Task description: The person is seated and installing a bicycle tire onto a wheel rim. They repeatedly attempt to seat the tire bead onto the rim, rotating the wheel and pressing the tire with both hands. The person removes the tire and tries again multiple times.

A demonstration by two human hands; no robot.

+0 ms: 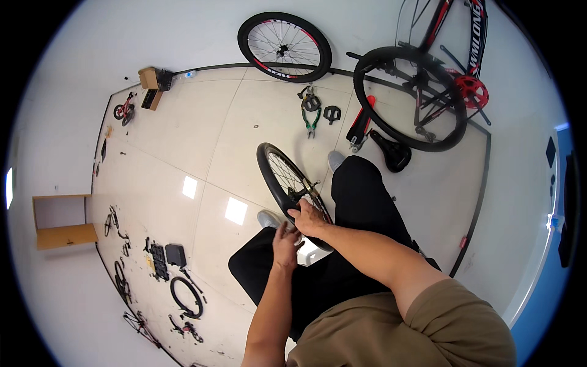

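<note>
Pale tiled floor [232, 147] is the base for all of it. Bike frame [435, 27], black & red, far R by the wall. Legs [370, 199] in black trousers, knees apart. Held wheel [292, 191] sits btwn them, tilted, not flat on the floor: seen at a slant, so its long axis runs far-L to near-R, near end at the lap. Spare wheel [282, 50] stands at the far wall, well apart from it. Saddle [391, 153] on the floor, R of the held wheel & beyond the R knee; red-and-black part [361, 122] just L of it.

Key relation: most of the held wheel lies far of the hands, out past the fingertips; only its near end is w/in the grip. R hand [310, 220] is the nearer, being on it: fingers clamped on the tyre/rim at the near part, thumb over the L side. L hand [285, 246] is just near & L of that same stretch, fingers apart & a bit curled; can't tell if any tip touches rubber.

Smaller stuff, far side: green-handled pliers [311, 129], one pedal [332, 114] just R of them, all beyond the wheel, out of either grip.
</note>
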